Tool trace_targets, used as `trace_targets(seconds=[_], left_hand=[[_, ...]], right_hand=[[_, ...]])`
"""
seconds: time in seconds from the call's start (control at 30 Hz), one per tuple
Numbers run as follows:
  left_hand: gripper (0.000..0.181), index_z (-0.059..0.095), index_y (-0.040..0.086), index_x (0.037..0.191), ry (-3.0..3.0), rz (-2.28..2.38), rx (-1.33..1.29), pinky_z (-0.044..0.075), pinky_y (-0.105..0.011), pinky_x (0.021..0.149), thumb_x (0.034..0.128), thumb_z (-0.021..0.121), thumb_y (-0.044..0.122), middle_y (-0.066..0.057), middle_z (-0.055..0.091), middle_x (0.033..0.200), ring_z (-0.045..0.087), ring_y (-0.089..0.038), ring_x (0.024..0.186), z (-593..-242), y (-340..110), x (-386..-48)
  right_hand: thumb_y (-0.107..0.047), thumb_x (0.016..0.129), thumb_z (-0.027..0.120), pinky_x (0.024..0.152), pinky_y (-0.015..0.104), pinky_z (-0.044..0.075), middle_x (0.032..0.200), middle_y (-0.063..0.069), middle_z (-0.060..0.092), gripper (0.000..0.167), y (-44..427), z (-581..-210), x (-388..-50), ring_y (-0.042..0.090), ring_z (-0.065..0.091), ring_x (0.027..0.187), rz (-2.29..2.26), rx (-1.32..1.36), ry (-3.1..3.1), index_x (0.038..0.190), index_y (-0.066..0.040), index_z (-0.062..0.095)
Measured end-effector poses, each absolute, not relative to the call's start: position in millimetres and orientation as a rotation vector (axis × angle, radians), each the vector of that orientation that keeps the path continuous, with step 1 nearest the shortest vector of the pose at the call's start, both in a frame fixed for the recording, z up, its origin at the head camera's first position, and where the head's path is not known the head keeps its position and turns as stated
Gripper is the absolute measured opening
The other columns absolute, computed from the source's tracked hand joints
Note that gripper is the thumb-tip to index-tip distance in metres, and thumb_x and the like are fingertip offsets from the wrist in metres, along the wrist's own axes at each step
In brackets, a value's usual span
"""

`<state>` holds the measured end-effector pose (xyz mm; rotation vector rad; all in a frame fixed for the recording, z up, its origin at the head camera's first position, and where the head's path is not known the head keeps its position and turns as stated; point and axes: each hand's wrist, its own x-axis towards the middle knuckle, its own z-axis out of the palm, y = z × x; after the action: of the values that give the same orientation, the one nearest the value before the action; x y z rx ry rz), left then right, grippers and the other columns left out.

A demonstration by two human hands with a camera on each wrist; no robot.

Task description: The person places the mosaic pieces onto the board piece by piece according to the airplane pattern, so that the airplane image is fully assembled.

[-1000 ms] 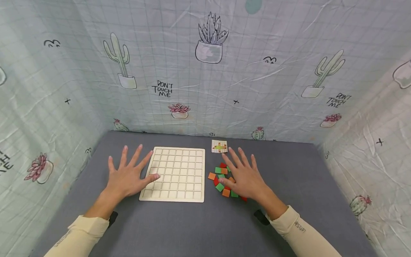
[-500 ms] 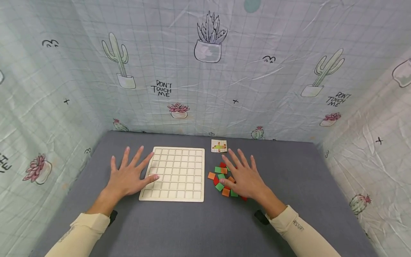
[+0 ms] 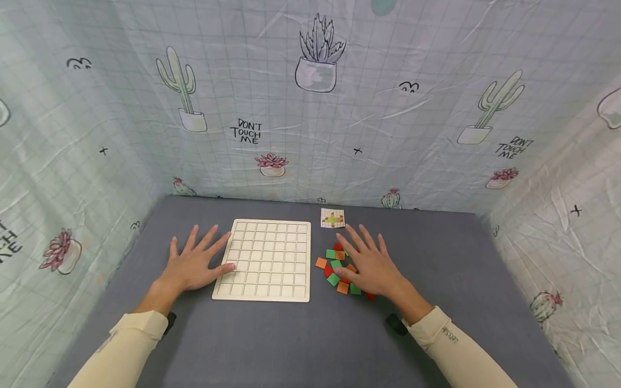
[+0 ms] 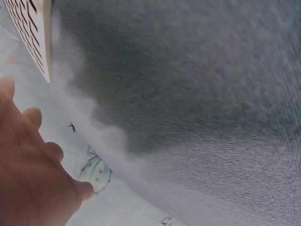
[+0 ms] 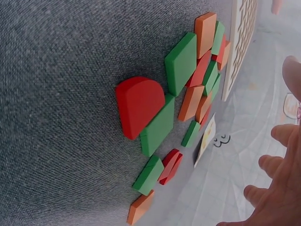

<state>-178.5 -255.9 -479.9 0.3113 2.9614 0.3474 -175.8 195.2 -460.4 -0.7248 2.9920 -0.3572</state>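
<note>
My left hand [image 3: 191,268] has its fingers spread beside and partly over the left edge of a pale wooden grid board [image 3: 271,260]. Nothing is in its grasp. Over the right-hand pile, my right hand [image 3: 372,267] is spread as well and holds nothing. Beneath it lie several flat red, green and orange tiles, among them a rounded red tile [image 5: 139,104] and a green square tile [image 5: 181,63] seen in the right wrist view. Some tiles are hidden by the hand in the head view. In the right wrist view the fingers [image 5: 283,134] are apart from the tiles.
A small pattern card [image 3: 332,218] with a coloured figure on a grid lies behind the tiles. The grey table [image 3: 271,345] ends at a hanging cloth [image 3: 310,124] printed with cacti, which encloses the back and both sides.
The left hand has lowered slightly, its fingertips a little nearer the person. The right hand has hardly moved. Board, tiles and card lie as before; the head view has shifted slightly.
</note>
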Motion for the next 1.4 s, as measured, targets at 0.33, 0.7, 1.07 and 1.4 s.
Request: trace_targets(seconds=[0.33,0.7,1.07,1.4], left_hand=[[0.092,0.026,0.031,0.167,2.908,0.370,0.318,-0.005,-0.086,0.114,0.0933,0.052,0.079,-0.012,0.014,0.177,0.000,-0.055,0.160,-487,-266,-185],[0.090,0.028,0.032,0.167,2.824,0.445,0.303,-0.002,-0.087,0.112,0.0934,0.057,0.075,-0.014,0.013,0.177,0.000,-0.059,0.158,-492,-278,-191],[0.084,0.035,0.034,0.164,2.736,0.436,0.308,0.001,-0.089,0.111,0.0936,0.058,0.074,-0.015,0.012,0.176,0.001,-0.061,0.156,-483,-278,-192],[0.082,0.036,0.036,0.163,2.734,0.387,0.312,0.005,-0.090,0.109,0.0938,0.057,0.074,-0.017,0.012,0.176,0.003,-0.063,0.155,-480,-278,-192]], right_hand=[[-0.060,0.100,0.059,0.122,0.079,0.013,0.177,0.009,0.017,0.082,200,-465,-178,0.044,0.012,0.163,-0.391,-0.763,2.984,0.167,-0.023,0.029],[-0.051,0.102,0.062,0.122,0.079,0.013,0.176,0.010,0.022,0.077,211,-474,-184,0.044,0.014,0.162,-0.482,-0.752,2.919,0.166,-0.021,0.032],[-0.048,0.100,0.066,0.121,0.079,0.018,0.173,0.014,0.028,0.075,225,-475,-185,0.048,0.017,0.161,-0.557,-0.793,2.848,0.164,-0.020,0.038],[-0.043,0.098,0.071,0.119,0.077,0.026,0.169,0.018,0.036,0.072,249,-479,-182,0.050,0.024,0.157,-0.642,-0.822,2.822,0.160,-0.016,0.045]])
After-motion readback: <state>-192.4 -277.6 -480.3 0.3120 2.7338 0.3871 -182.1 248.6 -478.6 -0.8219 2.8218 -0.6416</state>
